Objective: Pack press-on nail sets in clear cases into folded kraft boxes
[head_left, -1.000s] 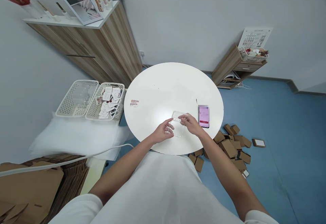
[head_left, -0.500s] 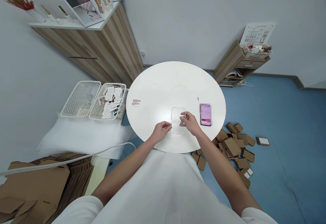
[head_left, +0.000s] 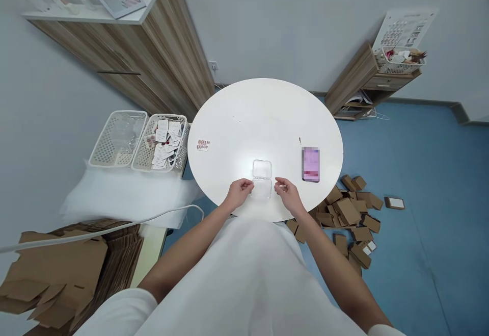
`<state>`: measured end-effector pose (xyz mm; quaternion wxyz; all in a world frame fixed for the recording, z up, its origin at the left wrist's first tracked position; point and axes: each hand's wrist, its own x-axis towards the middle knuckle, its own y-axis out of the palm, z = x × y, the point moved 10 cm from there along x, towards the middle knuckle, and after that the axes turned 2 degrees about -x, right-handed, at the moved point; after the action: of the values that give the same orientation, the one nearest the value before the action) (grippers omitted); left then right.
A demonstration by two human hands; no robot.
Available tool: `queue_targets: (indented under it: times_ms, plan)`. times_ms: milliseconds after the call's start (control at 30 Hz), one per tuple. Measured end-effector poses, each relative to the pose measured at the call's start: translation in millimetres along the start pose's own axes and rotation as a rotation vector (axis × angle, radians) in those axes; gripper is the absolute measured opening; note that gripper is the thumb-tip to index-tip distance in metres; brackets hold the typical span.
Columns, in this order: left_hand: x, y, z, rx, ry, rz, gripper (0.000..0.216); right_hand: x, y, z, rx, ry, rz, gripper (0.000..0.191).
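Observation:
A small clear plastic hinged box (head_left: 262, 179) lies spread flat, lid unfolded, on the round white table (head_left: 263, 117) near its front edge. My left hand (head_left: 239, 193) rests at the box's left side, fingers curled, fingertips at its lower half. My right hand (head_left: 287, 194) sits just right of the box, fingers curled in a pinch, slightly apart from it. A strip of pink press-on nails (head_left: 202, 145) lies at the table's left. A phone with a pink screen (head_left: 310, 164) lies at the right.
Two white mesh baskets (head_left: 118, 139) stand on a padded surface at left, one holding nail cards (head_left: 164, 139). Flat cardboard (head_left: 57, 269) is stacked at lower left. Small brown boxes (head_left: 351, 213) litter the blue floor. Wooden cabinets stand behind.
The clear box has gone from held above the table to lying flat and unfolded on it. My right hand has drawn back off it to the right.

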<state>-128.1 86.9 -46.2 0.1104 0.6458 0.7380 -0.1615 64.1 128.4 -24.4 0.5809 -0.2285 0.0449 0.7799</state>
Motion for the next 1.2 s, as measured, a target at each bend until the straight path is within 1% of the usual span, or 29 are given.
queue_targets:
  times_ms: [67, 200, 367, 500, 667, 833, 1000, 1200]
  plan:
    - [2.4, 0.6, 4.5, 0.017, -0.022, -0.008, 0.027, -4.1, 4.5, -9.0, -0.062, 0.011, 0.019, 0.037]
    - [7.2, 4.8, 9.8, 0.04, -0.046, -0.008, 0.026, -3.5, 14.6, -21.7, -0.103, 0.019, 0.06, 0.039]
    - [14.2, 7.4, 21.8, 0.105, -0.105, -0.016, 0.023, 6.7, 23.6, -43.0, -0.143, 0.106, 0.119, 0.044]
    - [21.4, 9.4, 33.5, 0.143, -0.163, -0.026, 0.02, 17.0, 25.3, -53.2, -0.183, 0.131, 0.126, 0.043]
    - [29.5, 10.0, 39.1, 0.17, -0.177, -0.049, 0.018, 24.8, 27.0, -62.7, -0.174, 0.181, 0.148, 0.047]
    - [32.8, 8.6, 42.4, 0.213, -0.195, -0.056, 0.017, 28.7, 25.3, -68.2, -0.134, 0.213, 0.117, 0.05]
    - [33.2, 8.0, 45.3, 0.235, -0.195, -0.058, 0.026, 27.3, 24.7, -74.2, -0.152, 0.221, 0.076, 0.051]
    - [31.0, 7.9, 45.4, 0.307, -0.129, -0.021, 0.027, 22.1, 24.1, -75.4, -0.167, 0.22, 0.055, 0.05]
